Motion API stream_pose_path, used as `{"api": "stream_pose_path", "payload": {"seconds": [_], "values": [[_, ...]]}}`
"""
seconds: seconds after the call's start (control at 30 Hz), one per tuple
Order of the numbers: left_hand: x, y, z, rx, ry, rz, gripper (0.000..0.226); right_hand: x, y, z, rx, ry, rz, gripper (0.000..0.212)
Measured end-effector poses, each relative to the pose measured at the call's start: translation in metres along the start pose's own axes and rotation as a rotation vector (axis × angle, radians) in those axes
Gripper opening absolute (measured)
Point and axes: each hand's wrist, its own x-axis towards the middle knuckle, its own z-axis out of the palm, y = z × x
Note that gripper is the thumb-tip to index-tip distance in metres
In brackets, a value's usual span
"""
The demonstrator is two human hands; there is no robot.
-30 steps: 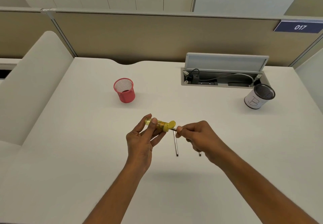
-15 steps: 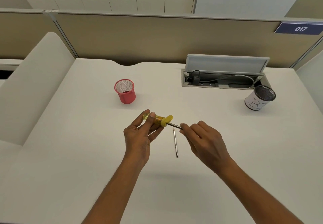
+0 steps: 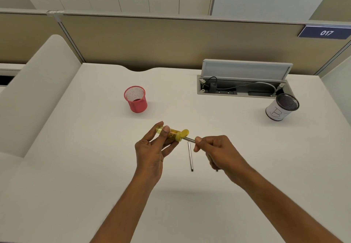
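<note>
Item: yellow handle (image 3: 173,134), see-through, with a flared collar at its right end; it is held above the middle of the desk (image 3: 95,167), roughly level, and is gripped by the left hand (image 3: 152,151), thumb curled over the top and fingers wrapped beneath. A thin metal rod (image 3: 190,139) is met by the collar end and is pinched between thumb and forefinger of the right hand (image 3: 218,151), the other fingers being curled in; how far the rod is seated in the handle cannot be told, and a dark tip below that hand is possibly its far end. A second rod (image 3: 190,156) is laid flat on the desk between the hands. A red mesh cup (image 3: 135,99) is placed well behind the left hand, a white cup (image 3: 279,110) marked B at far right, just beside an open cable tray (image 3: 241,91).
</note>
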Motion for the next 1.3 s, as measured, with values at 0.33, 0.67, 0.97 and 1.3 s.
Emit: {"api": "stream_pose_path", "payload": {"seconds": [0.33,0.67,0.97,1.3], "values": [[0.001,0.005,0.005,-0.011,0.002,-0.005,0.043,0.011,0.027,-0.001,-1.135,0.426,-0.974,0.022],[-0.002,0.003,-0.002,0.072,-0.054,0.015,0.036,-0.001,-0.004,0.005,0.218,-0.108,0.209,0.036],[0.001,0.005,0.001,-0.012,0.005,-0.01,0.031,0.002,0.023,0.01,-0.902,0.369,-0.721,0.032],[-0.001,0.001,-0.004,-0.021,-0.001,-0.019,0.034,0.008,0.011,0.015,-0.351,0.202,-0.483,0.027]]}}
